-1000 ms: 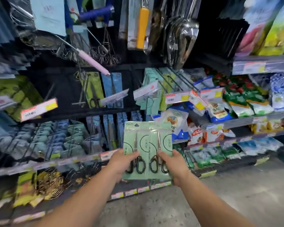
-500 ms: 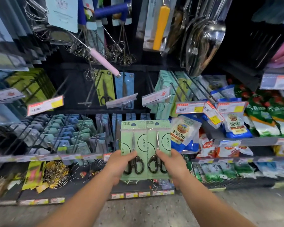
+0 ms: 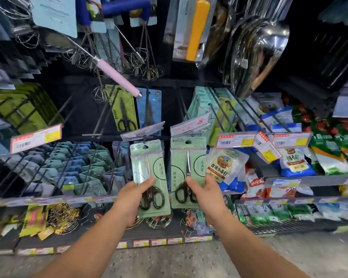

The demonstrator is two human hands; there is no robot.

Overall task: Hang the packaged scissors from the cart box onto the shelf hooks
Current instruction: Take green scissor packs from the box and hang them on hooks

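Note:
Two pale green scissor packs are held up in front of the shelf. My left hand (image 3: 134, 199) grips the lower part of the left pack (image 3: 147, 165), thumb across the black handles. My right hand (image 3: 204, 192) grips the right pack (image 3: 189, 157) the same way. Both packs stand upright, a small gap apart, their hang holes just below two long black shelf hooks with price tags (image 3: 190, 124). Behind these hooks hang a lime green scissor pack (image 3: 125, 109) and a blue one (image 3: 150, 107). The cart box is out of view.
Whisks and a pink-handled tool (image 3: 117, 78) hang above the hooks, and steel ladles (image 3: 257, 51) at upper right. Rows of teal packs (image 3: 207, 109) fill hooks to the right, blue and grey packs (image 3: 72, 169) to the left. Food pouches (image 3: 223, 167) line the right shelves.
The two packs, held side by side touching before, have come apart and risen closer to the hooks. The view has moved in toward the shelf.

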